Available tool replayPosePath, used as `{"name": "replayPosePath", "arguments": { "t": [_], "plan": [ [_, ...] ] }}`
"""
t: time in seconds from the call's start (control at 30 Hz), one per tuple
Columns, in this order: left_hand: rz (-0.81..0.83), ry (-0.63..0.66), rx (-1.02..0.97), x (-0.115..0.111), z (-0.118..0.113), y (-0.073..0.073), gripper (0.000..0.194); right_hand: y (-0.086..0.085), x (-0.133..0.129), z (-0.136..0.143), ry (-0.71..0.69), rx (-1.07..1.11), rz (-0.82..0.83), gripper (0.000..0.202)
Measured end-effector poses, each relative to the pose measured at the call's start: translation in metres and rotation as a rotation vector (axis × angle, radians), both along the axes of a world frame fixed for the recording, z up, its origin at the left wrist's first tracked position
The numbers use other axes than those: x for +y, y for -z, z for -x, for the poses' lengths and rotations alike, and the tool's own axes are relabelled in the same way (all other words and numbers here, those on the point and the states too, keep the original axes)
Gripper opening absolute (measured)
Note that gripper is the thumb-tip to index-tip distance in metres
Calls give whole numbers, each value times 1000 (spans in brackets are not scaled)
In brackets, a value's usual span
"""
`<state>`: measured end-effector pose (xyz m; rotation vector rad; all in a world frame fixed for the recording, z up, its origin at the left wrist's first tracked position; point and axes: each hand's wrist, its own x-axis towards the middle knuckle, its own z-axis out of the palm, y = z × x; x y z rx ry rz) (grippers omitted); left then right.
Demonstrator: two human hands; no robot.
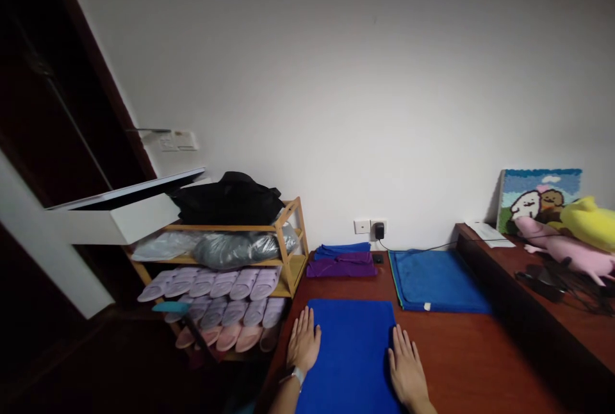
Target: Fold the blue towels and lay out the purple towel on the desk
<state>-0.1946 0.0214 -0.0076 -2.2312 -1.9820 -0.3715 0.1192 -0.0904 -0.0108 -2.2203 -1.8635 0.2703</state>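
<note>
A bright blue cloth [353, 356] lies flat on the reddish-brown wooden table [461, 363], its lower part cut off by the frame's bottom edge. My left hand [304, 340], with a watch on the wrist, rests flat on the cloth's left edge, fingers extended. On the opposite edge lies my right hand [407, 363], palm down with its fingers stretched forward. Neither hand grips anything. Behind the cloth are a folded purple cloth [342, 264] and a folded blue one [343, 249]. A larger folded blue towel [439, 279] with a small white tag sits to the right.
A wooden rack [288, 254] with several slippers, plastic-wrapped items and a black bag [230, 199] stands left. An open white box [125, 218] juts out there. A cable runs from the wall plug [379, 230] to the raised right surface, holding plush toys [567, 250] and a picture [542, 193].
</note>
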Motion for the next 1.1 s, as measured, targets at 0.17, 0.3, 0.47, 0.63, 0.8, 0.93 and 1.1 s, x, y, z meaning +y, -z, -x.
{"name": "replayPosePath", "arguments": {
  "t": [0.17,0.3,0.47,0.63,0.8,0.93,1.1],
  "plan": [
    [-186,45,-16,-17,-9,-17,62,-5,-21,4,-38,-11,2,64],
    [-177,246,-70,-46,-64,-29,59,-12,-20,4,-57,13,26,64],
    [39,576,-102,-88,-162,-24,58,-13,-23,2,-86,-13,34,64],
    [191,489,-102,-96,-158,-16,61,-6,-23,1,-93,-33,13,64],
    [210,147,-47,-90,-51,-18,71,-5,-21,2,-70,-49,19,66],
    [157,21,-11,-98,5,-12,72,-11,-22,2,-68,-63,43,66],
    [120,6,0,-104,6,-6,73,-22,-29,3,-41,-70,75,65]
  ]
}}
